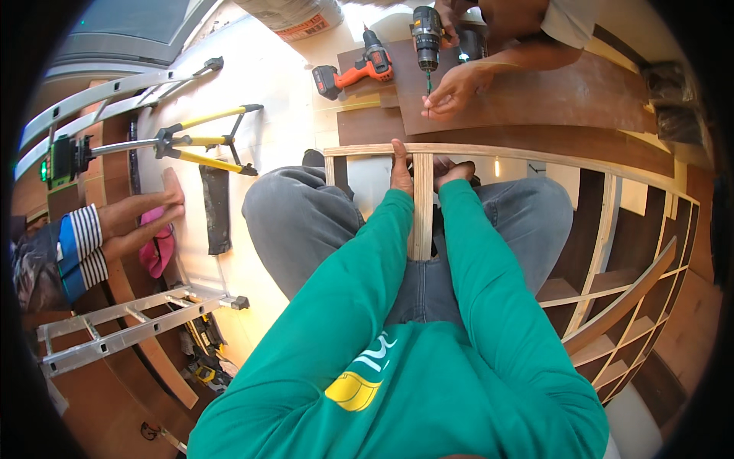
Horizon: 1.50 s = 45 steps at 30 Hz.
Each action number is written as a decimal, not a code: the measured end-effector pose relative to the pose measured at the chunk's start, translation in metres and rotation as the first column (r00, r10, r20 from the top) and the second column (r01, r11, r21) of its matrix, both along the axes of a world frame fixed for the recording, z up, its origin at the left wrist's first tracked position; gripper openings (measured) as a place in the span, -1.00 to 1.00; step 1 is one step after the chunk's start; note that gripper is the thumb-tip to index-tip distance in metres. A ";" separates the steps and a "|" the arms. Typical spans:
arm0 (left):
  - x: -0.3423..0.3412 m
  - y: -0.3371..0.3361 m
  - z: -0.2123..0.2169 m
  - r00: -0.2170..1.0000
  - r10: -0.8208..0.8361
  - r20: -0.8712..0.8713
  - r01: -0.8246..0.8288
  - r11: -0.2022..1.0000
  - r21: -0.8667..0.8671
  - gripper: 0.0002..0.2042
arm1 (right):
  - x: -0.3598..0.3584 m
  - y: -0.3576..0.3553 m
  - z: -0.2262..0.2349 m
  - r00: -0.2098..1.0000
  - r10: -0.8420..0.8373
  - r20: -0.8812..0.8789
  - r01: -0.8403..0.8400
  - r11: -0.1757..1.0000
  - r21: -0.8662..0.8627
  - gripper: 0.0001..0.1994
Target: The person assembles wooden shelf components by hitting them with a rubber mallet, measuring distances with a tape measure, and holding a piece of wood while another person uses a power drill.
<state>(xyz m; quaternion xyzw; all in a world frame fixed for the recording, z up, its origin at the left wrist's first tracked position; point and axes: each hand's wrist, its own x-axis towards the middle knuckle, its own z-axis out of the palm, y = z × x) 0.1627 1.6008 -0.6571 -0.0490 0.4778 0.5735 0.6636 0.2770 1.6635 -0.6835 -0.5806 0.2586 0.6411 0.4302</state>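
Note:
In front of my seated legs, a pale plywood-edged wooden frame (421, 203) rests with a short upright meeting its long rail. My left hand (401, 170) is closed on the frame left of this upright, the thumb sticking up over the rail. My right hand (453, 171) is just right of the upright, its fingers curled and partly hidden below the rail; what they hold cannot be made out. Beyond the rail, another person's hand (457, 86) steadies the tip of a green bit on a black drill (427, 38).
An orange-and-black drill (365, 67) lies by brown boards (527, 96). Yellow tripod legs (206, 140) and aluminium ladders (134, 325) are at left, where another person's bare legs (138, 218) show. A gridded wooden framework (612, 283) spreads at right.

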 end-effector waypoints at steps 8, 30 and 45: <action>0.013 -0.001 0.023 0.981 0.147 -0.125 -0.150 0.989 -0.012 0.00 | -0.011 0.005 0.013 0.995 -0.076 -0.067 0.089 0.970 0.224 -0.25; 0.004 0.011 0.037 0.935 0.100 -0.341 -0.129 0.990 -0.064 -0.12 | -0.023 0.012 0.044 0.977 0.049 0.206 -0.116 0.937 0.329 -0.64; 0.002 0.023 0.052 0.967 0.053 -0.251 -0.101 0.978 -0.182 0.00 | -0.023 0.005 0.040 0.991 0.054 0.126 -0.097 0.927 0.362 -0.83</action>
